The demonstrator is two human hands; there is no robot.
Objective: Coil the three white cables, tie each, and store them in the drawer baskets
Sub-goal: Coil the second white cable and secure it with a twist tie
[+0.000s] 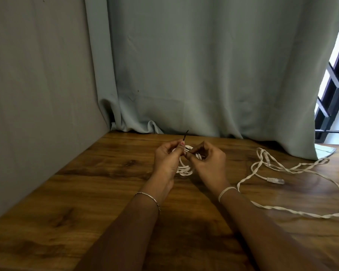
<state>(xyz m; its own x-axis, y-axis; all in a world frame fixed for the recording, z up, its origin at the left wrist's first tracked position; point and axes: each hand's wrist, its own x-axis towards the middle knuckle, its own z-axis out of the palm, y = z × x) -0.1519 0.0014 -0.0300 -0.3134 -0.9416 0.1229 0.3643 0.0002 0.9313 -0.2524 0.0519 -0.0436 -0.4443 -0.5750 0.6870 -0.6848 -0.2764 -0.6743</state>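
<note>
A small coil of white cable (185, 169) is held just above the wooden table (98, 173), between both hands. My left hand (167, 158) pinches a thin dark tie (185, 136) whose end sticks up past the fingertips. My right hand (208, 161) pinches the coil and the tie from the right side. The upper part of the coil is hidden behind the fingers. A long loose white cable (294, 171) with clear plug ends lies uncoiled on the table to the right.
A grey wall stands along the table's left side and a pale curtain (213, 75) hangs along its back edge. At the far right is a dark metal frame (333, 90) by a bright window. No drawer or basket is in view.
</note>
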